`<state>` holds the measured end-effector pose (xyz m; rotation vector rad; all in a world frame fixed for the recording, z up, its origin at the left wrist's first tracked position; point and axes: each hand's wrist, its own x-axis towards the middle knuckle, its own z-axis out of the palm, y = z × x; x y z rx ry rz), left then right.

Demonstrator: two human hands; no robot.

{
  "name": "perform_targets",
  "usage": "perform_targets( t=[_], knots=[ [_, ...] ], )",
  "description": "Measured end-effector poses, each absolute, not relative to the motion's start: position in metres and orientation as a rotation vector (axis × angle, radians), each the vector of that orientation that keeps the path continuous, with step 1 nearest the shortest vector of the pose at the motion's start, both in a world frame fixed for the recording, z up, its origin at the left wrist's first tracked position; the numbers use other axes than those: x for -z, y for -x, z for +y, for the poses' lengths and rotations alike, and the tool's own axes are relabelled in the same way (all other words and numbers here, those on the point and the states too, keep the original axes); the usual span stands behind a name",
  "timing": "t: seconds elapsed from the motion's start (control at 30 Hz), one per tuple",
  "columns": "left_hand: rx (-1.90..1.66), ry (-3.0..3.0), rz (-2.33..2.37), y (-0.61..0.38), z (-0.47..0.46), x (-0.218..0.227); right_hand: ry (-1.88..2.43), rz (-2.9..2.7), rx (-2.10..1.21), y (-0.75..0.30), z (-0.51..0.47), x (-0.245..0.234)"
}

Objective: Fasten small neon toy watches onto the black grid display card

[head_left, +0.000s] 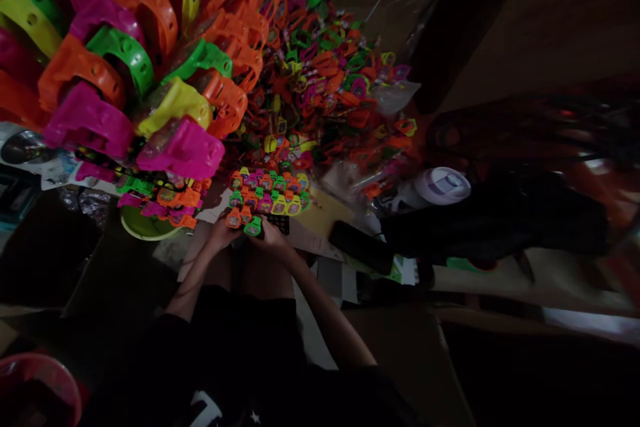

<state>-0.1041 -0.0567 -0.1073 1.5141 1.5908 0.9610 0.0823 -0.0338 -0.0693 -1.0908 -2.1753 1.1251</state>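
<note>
Brightly coloured toy watches (265, 204) stand packed in rows on a dark grid-like rack (280, 222) in front of my body. My right hand (271, 240) is closed on a green toy watch (253, 227) at the near edge of these rows. Beside it, my left hand (223, 235) is curled just below an orange toy watch (233, 218). Its fingertips are hidden, and I cannot make out what they grip. A second orange watch (245, 215) sits between the hands.
A large loose heap of toy watches (325, 73) lies behind the rack. More watches (95, 117) are stacked high at left, close to the camera, above a yellow-green bowl (147, 227). A dark phone-like slab (361, 247) and a white lidded container (443, 185) are at right.
</note>
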Motion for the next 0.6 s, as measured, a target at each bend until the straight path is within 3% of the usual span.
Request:
perform_targets(
  t=[0.23, 0.6],
  knots=[
    [-0.979, -1.501, 1.473, 0.107, -0.061, 0.108, 1.055, -2.208, -0.956, -0.083, -0.034, 0.106],
    [-1.032, -1.301, 1.369, 0.107, -0.070, 0.101, 1.098, -2.310, -0.885, -0.073, -0.028, 0.104]
  ],
)
